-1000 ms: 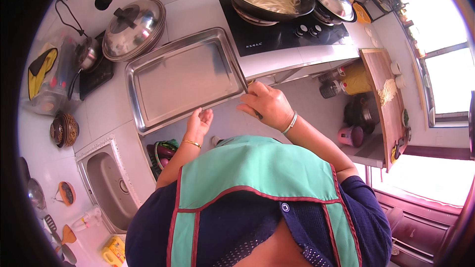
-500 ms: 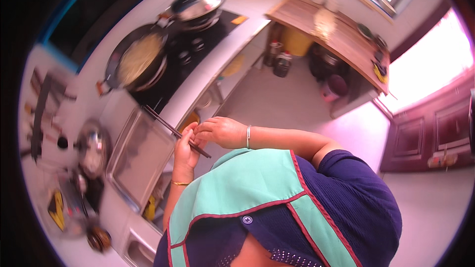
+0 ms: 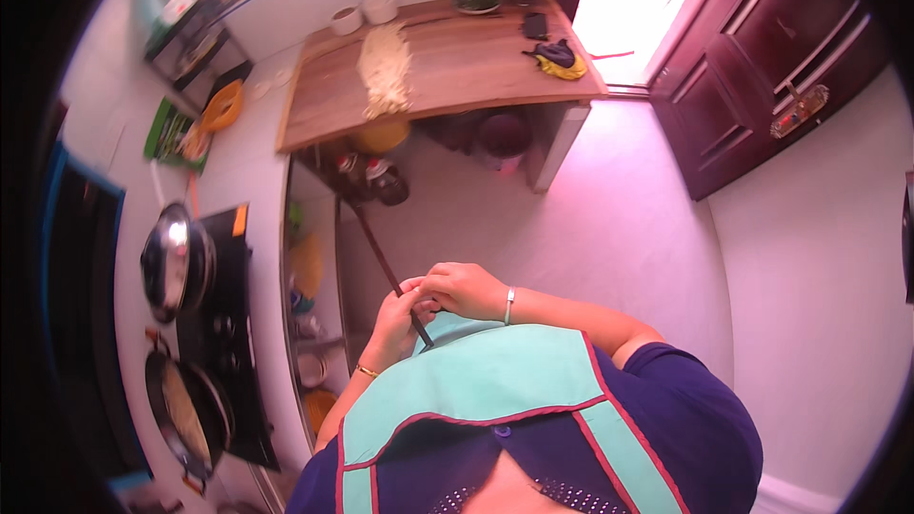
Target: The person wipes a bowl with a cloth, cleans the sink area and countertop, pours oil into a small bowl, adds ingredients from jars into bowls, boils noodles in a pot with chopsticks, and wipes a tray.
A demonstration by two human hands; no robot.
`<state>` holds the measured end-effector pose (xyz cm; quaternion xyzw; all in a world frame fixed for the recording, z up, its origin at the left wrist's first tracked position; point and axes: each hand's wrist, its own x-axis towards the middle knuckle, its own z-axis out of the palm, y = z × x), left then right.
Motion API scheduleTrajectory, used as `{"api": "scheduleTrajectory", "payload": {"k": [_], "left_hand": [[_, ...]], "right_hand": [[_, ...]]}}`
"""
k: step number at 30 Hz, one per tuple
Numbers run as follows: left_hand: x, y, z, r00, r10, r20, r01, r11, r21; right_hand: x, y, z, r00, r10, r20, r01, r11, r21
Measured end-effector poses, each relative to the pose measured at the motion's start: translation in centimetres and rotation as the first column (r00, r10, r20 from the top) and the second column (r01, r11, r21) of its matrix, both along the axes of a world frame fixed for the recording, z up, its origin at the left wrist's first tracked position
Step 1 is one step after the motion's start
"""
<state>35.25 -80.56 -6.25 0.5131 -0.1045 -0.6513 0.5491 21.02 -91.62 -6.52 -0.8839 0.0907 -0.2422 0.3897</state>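
A pair of dark chopsticks (image 3: pixel 379 255) slants across my left hand (image 3: pixel 392 322), whose fingers are closed around it in front of my apron. Against those fingers rests my right hand (image 3: pixel 466 291), bent inward with its fingertips together. What the right fingertips grip, if anything, is hidden. To the left, a wok (image 3: pixel 157 424) with pale noodle-like strands (image 3: pixel 186 409) stands on the black stove (image 3: pixel 214 324). Another pan with a shiny lid (image 3: pixel 169 262) sits farther back on the stove. Neither hand touches these.
Ahead stands a wooden worktop (image 3: pixel 457 62) bearing a heap of pale noodles (image 3: pixel 384 71), white cups (image 3: pixel 381 7), dark bowls (image 3: pixel 476 2) and a dark-and-yellow cloth (image 3: pixel 557 59). Dark bottles (image 3: pixel 387 183) stand beneath it. At right is a dark red door (image 3: pixel 752 67).
My view has swung right, toward the worktop and door. The stove is now at the far left. Both hands stay together before my apron, the chopsticks still in the left, now pointing more forward.
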Motion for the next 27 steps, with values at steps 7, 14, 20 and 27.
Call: {"api": "scheduleTrajectory", "payload": {"k": [7,14,20,27], "left_hand": [[-0.2,-22.6,-1.1,0.931,-0.357,-0.07,0.35,0.931,-0.102],[-2.0,-42.7,-1.6,0.821,-0.57,-0.001,0.555,0.799,-0.231],[-6.9,-60.9,-4.5,0.851,-0.476,0.224,0.488,0.873,0.0],[-9.9,-73.3,-12.7,0.848,-0.249,0.468,0.197,0.967,0.159]], "right_hand": [[-3.3,-16.7,1.1,0.933,-0.347,-0.097,0.336,0.935,-0.112],[-5.9,-31.9,1.4,0.756,-0.649,0.083,0.655,0.75,-0.091],[-10.6,-50.2,-2.5,0.637,-0.767,-0.075,0.764,0.641,-0.072],[-10.6,-64.1,-8.3,0.616,-0.705,-0.352,0.698,0.695,-0.169]]}}
